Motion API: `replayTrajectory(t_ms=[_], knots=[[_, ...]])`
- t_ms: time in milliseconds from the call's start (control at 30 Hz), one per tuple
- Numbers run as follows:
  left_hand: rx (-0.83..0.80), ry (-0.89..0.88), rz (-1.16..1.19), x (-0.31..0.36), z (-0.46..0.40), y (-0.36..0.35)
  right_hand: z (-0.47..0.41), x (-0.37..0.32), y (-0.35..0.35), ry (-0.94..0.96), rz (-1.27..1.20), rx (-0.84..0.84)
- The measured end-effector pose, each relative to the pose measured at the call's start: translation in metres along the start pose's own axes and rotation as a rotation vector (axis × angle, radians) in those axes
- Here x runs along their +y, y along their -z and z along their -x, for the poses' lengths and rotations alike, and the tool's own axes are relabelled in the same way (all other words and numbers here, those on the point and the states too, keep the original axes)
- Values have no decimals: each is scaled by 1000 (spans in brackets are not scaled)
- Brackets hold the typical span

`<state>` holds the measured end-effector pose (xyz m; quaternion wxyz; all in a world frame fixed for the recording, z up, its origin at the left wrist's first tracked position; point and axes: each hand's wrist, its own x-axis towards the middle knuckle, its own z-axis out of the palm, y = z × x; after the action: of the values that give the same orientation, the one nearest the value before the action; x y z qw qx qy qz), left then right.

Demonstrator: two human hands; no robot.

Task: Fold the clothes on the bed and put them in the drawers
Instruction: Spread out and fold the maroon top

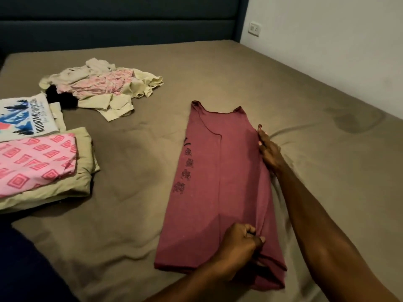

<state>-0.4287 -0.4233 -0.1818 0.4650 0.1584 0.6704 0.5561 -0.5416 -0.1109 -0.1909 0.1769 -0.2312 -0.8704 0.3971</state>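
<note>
A maroon top (218,175) lies lengthwise on the bed (135,162), folded into a long narrow strip, its neckline at the far end. My left hand (242,243) pinches a fold of the cloth near the hem at the near right. My right hand (269,152) holds the top's right edge farther up, its fingers along the fold. At the left edge sits a stack of folded clothes: a pink patterned piece (35,160) on a pale green one, and a white printed T-shirt (24,116) behind. A loose heap of unfolded clothes (102,88) lies beyond.
A dark blue headboard (117,20) runs along the far side. A white wall with a socket (255,29) stands on the right. Bare brown sheet stretches between the heap and the maroon top. A dark shape (28,269) fills the near left corner.
</note>
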Motion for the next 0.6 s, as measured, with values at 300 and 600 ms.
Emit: replayTrajectory(t_ms=[300,600], knots=[[212,57,-38,-10,38,86,-4,-79,-107,46,269,-313],[105,154,112,-27,46,105,155,-75,-127,11,629,-122]])
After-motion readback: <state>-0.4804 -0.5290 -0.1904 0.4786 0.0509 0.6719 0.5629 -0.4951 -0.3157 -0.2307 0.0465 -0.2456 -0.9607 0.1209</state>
